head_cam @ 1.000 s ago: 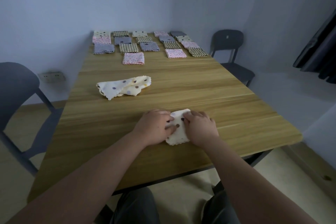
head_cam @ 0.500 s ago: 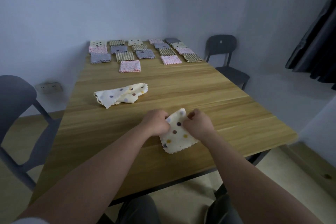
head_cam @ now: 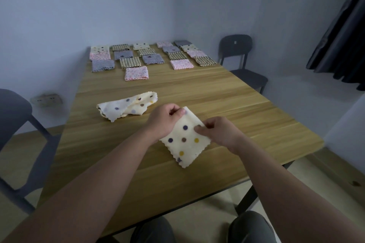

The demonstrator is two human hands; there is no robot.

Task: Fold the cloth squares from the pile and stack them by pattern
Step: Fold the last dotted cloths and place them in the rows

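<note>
Centrally, a dotted cloth (head_cam: 183, 140) is held over the desk (head_cam: 217, 92), pinched at its upper corners by curled fingers (head_cam: 173, 109) of the left hand (head_cam: 162, 122) and right hand (head_cam: 219, 132); a crumpled cloth (head_cam: 128, 107) is seen at centre-left.

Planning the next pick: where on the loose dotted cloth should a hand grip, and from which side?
Probably the scalloped corner at the far right end of the loose cloth, pinched from above on the right. That end lies flat on the table with its edge exposed; the left end is bunched and folded, so a pinch there would likely catch several layers.
</note>
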